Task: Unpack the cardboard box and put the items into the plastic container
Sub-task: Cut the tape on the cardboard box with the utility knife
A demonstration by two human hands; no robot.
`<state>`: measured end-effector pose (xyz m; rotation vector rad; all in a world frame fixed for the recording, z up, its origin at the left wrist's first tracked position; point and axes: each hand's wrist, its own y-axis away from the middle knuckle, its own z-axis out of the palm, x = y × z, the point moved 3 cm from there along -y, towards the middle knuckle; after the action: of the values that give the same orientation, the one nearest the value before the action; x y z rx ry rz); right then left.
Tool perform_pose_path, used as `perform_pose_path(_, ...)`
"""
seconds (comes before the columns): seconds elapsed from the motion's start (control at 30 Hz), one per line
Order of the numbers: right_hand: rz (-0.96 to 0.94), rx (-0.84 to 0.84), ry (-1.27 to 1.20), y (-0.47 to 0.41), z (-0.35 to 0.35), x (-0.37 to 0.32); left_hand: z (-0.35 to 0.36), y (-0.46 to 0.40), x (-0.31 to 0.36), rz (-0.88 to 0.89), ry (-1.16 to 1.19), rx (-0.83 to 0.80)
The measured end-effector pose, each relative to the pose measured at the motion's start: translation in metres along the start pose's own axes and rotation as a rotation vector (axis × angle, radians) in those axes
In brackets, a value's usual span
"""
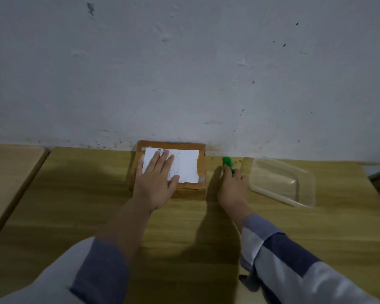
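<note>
A flat brown cardboard box (201, 163) with a white shipping label lies closed on the wooden table against the wall. My left hand (156, 179) rests flat on its top, fingers straight over the label. Just right of the box, my right hand (232, 189) grips a small green cutter (227, 161), whose tip sticks out past my fingers toward the wall. A clear plastic container (282, 182) stands open and empty to the right of that hand.
The wooden table (86, 194) runs up to a scuffed white wall. A second table (9, 172) adjoins it on the left with a narrow gap. The table's right edge lies just beyond the container.
</note>
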<state>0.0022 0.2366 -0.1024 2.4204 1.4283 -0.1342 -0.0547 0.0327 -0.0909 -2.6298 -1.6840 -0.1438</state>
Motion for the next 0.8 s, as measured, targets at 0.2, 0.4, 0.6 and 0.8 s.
perform_pose_path(0.2, 0.094, -0.06, -0.405, 0.006, -0.011, 0.004, -0.003, 0.002, 0.001, -0.01, 0.033, -0.063)
perform_pose_path(0.4, 0.135, -0.162, -0.849, 0.03, -0.029, -0.002, -0.004, 0.015, 0.004, -0.022, 0.032, -0.076)
perform_pose_path(0.6, 0.062, -0.467, -1.12, 0.055, -0.044, -0.011, -0.005, 0.036, 0.006, -0.046, 0.037, -0.071)
perform_pose_path(0.8, 0.059, -0.137, -0.957, 0.063, -0.043, -0.016, -0.005, 0.041, 0.007, -0.057, 0.04, -0.079)
